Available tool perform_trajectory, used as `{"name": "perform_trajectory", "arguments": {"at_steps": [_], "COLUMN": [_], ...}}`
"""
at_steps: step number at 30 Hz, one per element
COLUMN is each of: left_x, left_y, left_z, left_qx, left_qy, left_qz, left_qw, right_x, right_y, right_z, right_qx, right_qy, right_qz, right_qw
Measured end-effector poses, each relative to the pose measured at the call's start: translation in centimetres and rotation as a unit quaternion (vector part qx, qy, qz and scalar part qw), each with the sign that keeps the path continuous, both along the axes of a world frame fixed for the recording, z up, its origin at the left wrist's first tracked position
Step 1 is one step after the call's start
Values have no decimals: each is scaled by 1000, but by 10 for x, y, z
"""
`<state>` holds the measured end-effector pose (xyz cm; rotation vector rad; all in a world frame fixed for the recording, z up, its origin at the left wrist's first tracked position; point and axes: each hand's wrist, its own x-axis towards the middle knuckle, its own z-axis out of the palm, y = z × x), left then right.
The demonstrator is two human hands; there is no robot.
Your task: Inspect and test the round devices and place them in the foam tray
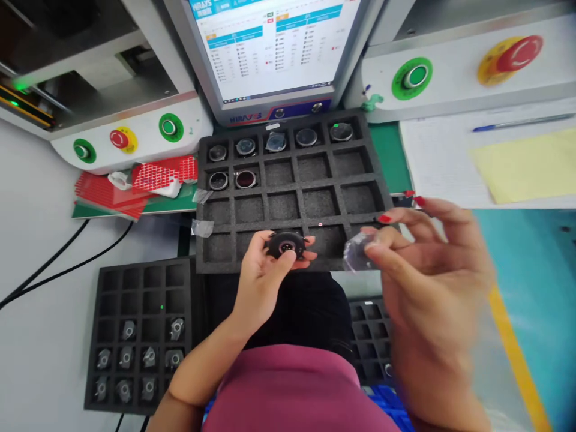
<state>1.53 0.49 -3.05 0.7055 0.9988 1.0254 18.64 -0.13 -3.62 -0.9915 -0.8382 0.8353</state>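
Note:
A round black watch body [286, 245] is gripped in my left hand [265, 273], thumb pressed on the face that shows a ring of small sensors. To its right, my right hand [432, 270] pinches a piece of clear plastic film [357, 252] between thumb and index finger, its other fingers raised. Both hands are over the near edge of a black foam tray [281, 207]. Several round watch bodies sit in that tray's far row, and two more, one a dark reddish watch body [245, 179], lie in the row before it.
Behind the tray stands a monitor [279, 54], with machine panels bearing green buttons [416, 77] and red stop buttons [519, 54] either side. Red sticker sheets [117, 192] lie left. A lower foam tray [139, 336] holds several wrapped pieces. Paper and a pen [522, 123] are right.

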Motion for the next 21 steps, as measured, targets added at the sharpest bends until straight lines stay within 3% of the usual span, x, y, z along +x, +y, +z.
{"name": "perform_trajectory", "arguments": {"at_steps": [6,14,21], "left_x": [3,3,3], "left_y": [-10,-21,-25], "left_z": [1,-1,-2], "left_qx": [25,70,114], "left_qy": [35,26,41], "left_qz": [4,-5,-1], "left_qw": [999,997,993], "right_x": [-41,-52,-57], "right_y": [-6,-13,-13], "right_z": [-4,4,1], "right_qx": [0,5,-10], "right_qy": [59,32,20], "right_qz": [37,26,10], "right_qw": [998,999,1000]}}
